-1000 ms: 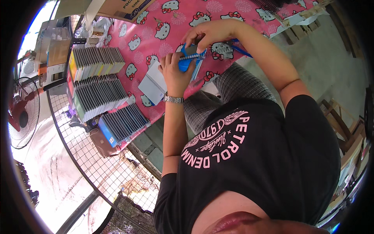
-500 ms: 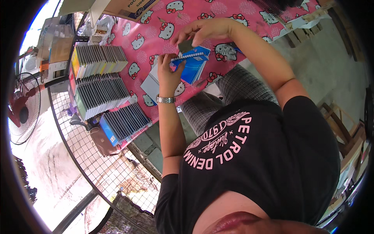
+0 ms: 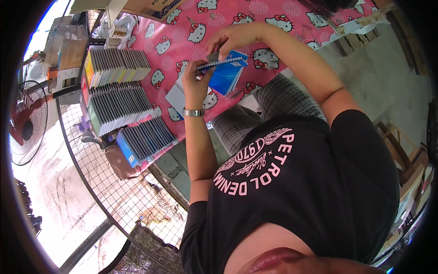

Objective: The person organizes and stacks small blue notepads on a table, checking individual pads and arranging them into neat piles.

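A blue-covered spiral notebook (image 3: 223, 78) lies open on the pink tablecloth near its front edge, its white pages (image 3: 175, 98) spread out to the left. My left hand (image 3: 195, 84), with a metal watch band at the wrist, is closed around the left end of the coil binding (image 3: 228, 62). Above that coil, my right hand (image 3: 235, 40) pinches a small dark grey flat piece (image 3: 213, 56). The piece's lower edge appears to meet the coil, though the fingers partly hide the contact.
Three rows of stacked spiral notebooks (image 3: 121, 107) stand at the table's left side. Behind them sit plastic bags (image 3: 116, 29) and a cardboard box (image 3: 153, 8). A red fan (image 3: 28, 128) is at far left, beside wire mesh (image 3: 114, 182). Black coils (image 3: 315, 7) lie at the far right.
The grey piece in my right hand has shifted slightly down and left, toward the coil, and is tilted differently. My left hand stays at the binding with its fingers drawn closer.
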Demonstrator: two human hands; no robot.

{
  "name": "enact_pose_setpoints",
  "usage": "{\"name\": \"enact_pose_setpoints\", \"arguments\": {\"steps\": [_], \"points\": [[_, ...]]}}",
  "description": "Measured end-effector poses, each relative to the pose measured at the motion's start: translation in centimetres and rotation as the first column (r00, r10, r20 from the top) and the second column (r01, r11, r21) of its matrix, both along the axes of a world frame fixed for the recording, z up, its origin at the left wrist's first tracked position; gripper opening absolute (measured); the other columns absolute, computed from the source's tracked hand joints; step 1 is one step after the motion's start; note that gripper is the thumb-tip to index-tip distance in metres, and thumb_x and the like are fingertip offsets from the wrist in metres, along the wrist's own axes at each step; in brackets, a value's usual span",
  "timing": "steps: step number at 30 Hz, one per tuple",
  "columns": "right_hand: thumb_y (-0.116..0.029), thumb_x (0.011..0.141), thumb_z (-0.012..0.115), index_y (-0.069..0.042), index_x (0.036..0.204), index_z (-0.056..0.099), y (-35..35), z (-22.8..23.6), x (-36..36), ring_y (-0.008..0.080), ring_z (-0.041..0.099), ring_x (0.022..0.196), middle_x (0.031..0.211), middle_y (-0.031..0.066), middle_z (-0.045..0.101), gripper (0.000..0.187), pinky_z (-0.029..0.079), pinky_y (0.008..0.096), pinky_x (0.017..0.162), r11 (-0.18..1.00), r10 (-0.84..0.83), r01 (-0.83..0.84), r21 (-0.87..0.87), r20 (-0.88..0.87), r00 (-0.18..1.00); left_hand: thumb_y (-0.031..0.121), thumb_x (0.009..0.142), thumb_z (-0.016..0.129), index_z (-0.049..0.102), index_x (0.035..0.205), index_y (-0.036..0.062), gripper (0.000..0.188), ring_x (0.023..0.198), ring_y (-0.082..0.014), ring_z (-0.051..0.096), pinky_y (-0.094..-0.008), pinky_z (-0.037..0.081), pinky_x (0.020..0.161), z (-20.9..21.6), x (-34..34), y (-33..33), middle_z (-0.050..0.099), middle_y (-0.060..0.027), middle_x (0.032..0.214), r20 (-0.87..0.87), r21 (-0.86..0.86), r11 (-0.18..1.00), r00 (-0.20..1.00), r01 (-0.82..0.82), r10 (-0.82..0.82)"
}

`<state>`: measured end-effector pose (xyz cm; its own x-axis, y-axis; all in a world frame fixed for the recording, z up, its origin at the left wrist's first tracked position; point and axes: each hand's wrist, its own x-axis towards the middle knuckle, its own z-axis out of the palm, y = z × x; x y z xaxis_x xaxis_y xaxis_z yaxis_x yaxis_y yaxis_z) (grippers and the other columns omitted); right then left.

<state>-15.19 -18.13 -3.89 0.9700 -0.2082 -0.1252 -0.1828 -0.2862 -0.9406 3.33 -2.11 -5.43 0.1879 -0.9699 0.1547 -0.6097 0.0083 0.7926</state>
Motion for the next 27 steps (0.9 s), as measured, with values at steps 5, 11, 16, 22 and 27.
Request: {"name": "enact_pose_setpoints", "arguments": {"steps": [5, 11, 16, 22, 27], "points": [[-0.034, 0.070, 0.078, -0.018, 0.125, 0.059, -1.7, -6.4, -6.3, 0.0337, 0.042, 0.129, 0.141, 0.0129, 0.044, 0.060, 0.039, 0.0441, 0.103, 0.511, -0.526, 0.379, -0.772, 0.068, 0.848, 0.005, 0.084, 0.070, 0.063, 0.097, -0.0021, 0.017, 0.072, -0.0123, 0.065, -0.0250, 0.049, 0.061, -1.1, 0.2, 0.5, 0.066, -0.0074, 0.083, -0.239, -0.006, 0.997, 0.969, -0.074, 0.070], [-0.039, 0.073, 0.077, -0.019, 0.150, 0.024, 7.4, -7.5, -14.0, 0.0404, 0.035, 0.133, 0.154, 0.0164, 0.021, 0.095, 0.033, 0.0518, 0.107, 0.259, -0.671, 0.533, -0.805, 0.247, 0.699, 0.008, 0.093, 0.060, 0.058, 0.110, -0.0045, 0.020, 0.069, -0.0153, 0.067, -0.0236, 0.051, 0.061, -1.6, -0.9, 2.1, 0.064, -0.0074, 0.083, -0.208, 0.049, 0.977, 0.954, -0.209, 0.214], [-0.041, 0.073, 0.077, -0.025, 0.153, 0.014, 5.1, -8.6, -15.9, 0.0462, 0.044, 0.124, 0.158, 0.0178, 0.006, 0.103, 0.040, 0.0524, 0.100, 0.406, -0.670, 0.547, -0.732, 0.170, 0.723, 0.014, 0.095, 0.060, 0.057, 0.105, -0.0044, 0.021, 0.067, -0.0152, 0.067, -0.0230, 0.050, 0.057, -2.4, -2.7, 1.7, 0.060, -0.0049, 0.076, -0.238, -0.140, 0.961, 0.950, -0.239, 0.201], [-0.035, 0.074, 0.075, -0.020, 0.151, 0.019, 8.5, -10.2, -13.4, 0.0414, 0.050, 0.120, 0.147, 0.0213, 0.033, 0.096, 0.041, 0.0509, 0.100, 0.278, -0.762, 0.472, -0.837, 0.107, 0.639, 0.011, 0.092, 0.063, 0.059, 0.104, -0.0024, 0.018, 0.064, -0.0118, 0.065, -0.0239, 0.052, 0.055, -3.2, -1.6, 1.9, 0.062, -0.0051, 0.074, -0.331, -0.077, 0.958, 0.913, -0.277, 0.237], [-0.032, 0.076, 0.073, -0.012, 0.132, 0.053, 11.9, -6.6, -11.2, 0.0359, 0.051, 0.118, 0.127, 0.0176, 0.054, 0.062, 0.039, 0.0478, 0.101, 0.425, -0.772, 0.658, -0.621, 0.131, 0.622, 0.007, 0.091, 0.063, 0.060, 0.101, -0.0029, 0.014, 0.065, -0.0104, 0.064, -0.0243, 0.053, 0.057, -2.7, -3.0, 2.2, 0.063, -0.0052, 0.075, -0.310, -0.163, 0.944, 0.924, -0.286, 0.226]]}}
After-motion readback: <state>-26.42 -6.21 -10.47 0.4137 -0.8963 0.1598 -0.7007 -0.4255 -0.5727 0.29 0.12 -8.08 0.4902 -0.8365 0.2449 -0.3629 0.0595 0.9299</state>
